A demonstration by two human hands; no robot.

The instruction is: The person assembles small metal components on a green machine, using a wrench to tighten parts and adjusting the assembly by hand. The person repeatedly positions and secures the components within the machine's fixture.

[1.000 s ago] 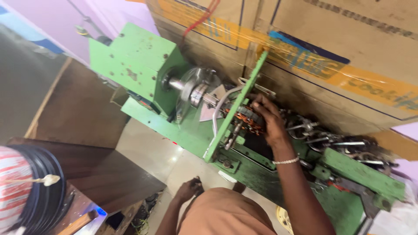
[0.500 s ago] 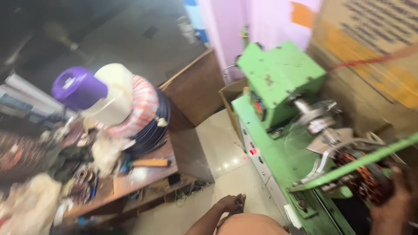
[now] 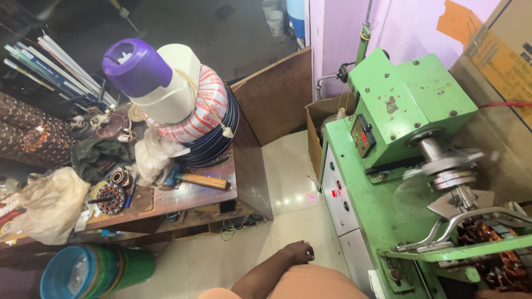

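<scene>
Hands first: our left hand (image 3: 298, 252) rests low in the view against our knee, fingers curled loosely together and clamped on nothing, hanging over the pale tiled floor (image 3: 288, 177). Our right hand sits at the very bottom right corner, almost cut off by the frame edge, so we cannot tell whether it grips anything. Just beside that corner lies the copper-wound stator (image 3: 496, 260), seated in the green winding machine (image 3: 404, 111) behind a green bar and a curved metal arm. Above it the machine's steel spindle (image 3: 446, 166) juts from the green housing, and a small display with red digits glows on the housing's side. Well apart from us, across the floor, stands a cluttered wooden workbench (image 3: 194, 196). On it we see a stack of cable coils (image 3: 213, 119) topped by a white bucket and a purple lid (image 3: 136, 63), a hammer with a wooden handle (image 3: 197, 179), rags, and a small wound rotor. Near the bench's foot lie nested coloured buckets (image 3: 94, 271).
</scene>
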